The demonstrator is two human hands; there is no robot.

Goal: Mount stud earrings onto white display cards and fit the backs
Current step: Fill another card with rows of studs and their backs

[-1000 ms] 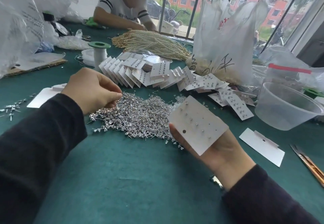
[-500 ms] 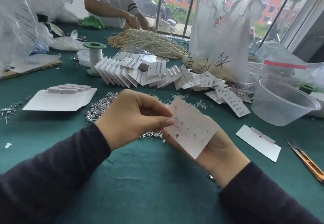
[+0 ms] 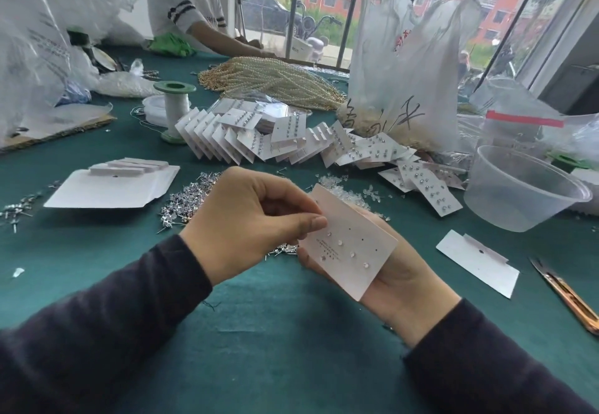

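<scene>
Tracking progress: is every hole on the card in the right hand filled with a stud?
No, the card in the right hand shows several studs but also empty dark holes.

A clear plastic tub sits near the right edge of the green table, with snips closer to the near right corner. 1 green-capped spool stands left of centre. Pearl strands are heaped toward the far edge beside a white plastic bag. Another person sits at the far edge.
</scene>
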